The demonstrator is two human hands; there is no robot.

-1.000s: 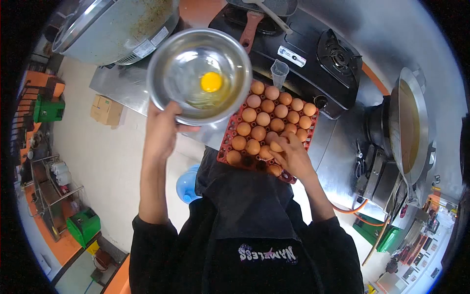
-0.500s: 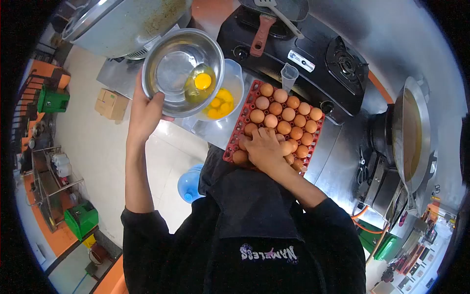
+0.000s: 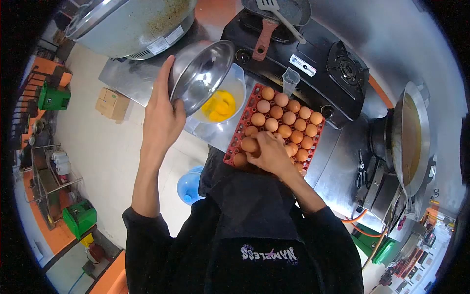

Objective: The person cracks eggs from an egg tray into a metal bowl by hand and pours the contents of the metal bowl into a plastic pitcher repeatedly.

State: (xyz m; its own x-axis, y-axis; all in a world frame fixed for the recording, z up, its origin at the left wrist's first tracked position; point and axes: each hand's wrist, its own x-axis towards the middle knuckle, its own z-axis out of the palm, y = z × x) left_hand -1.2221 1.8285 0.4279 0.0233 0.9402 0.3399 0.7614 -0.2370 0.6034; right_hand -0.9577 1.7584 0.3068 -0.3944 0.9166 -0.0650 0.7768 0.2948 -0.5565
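Observation:
My left hand (image 3: 165,115) grips the rim of a steel bowl (image 3: 196,81), thumb on the near side. The bowl is tipped steeply to the right over a translucent plastic container (image 3: 238,81). Several raw yolks (image 3: 219,105) lie in that container. Over the near left part of a red egg tray (image 3: 247,105), my right hand (image 3: 269,153) has its fingers closed on a brown egg (image 3: 249,144). Several brown eggs fill much of the tray; my hand hides some of its cells.
Behind the tray is a black gas stove (image 3: 274,63) with a pan (image 3: 289,14), a spatula (image 3: 281,19) and a clear measuring cup (image 3: 291,81). A wok (image 3: 425,137) stands at right, near scissors (image 3: 361,169). A large pot (image 3: 132,29) is at upper left.
My left hand has tipped the steel bowl over the container, and the egg that was in it has left the bowl. My right hand has taken hold of an egg in the tray.

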